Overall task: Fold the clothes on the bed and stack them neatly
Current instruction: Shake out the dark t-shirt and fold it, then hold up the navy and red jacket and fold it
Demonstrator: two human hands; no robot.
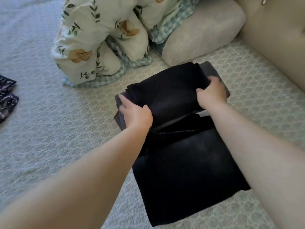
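A folded black garment point(166, 91) lies on top of a folded dark grey garment point(212, 70), on the pale patterned bedspread point(74, 123). My left hand point(135, 113) grips the stack's left edge, thumb on the black cloth and fingers along the grey edge. My right hand point(212, 93) grips the right edge of the black garment, fingers curled over it. Nearer to me lies another folded black garment point(186, 169) with a ribbed band at its far edge.
A bunched leaf-print duvet point(99, 38) with a blue checked lining sits behind the stack. A beige pillow point(201, 30) leans against the padded headboard point(277, 35) on the right. A dark patterned garment point(6, 98) lies at the left edge.
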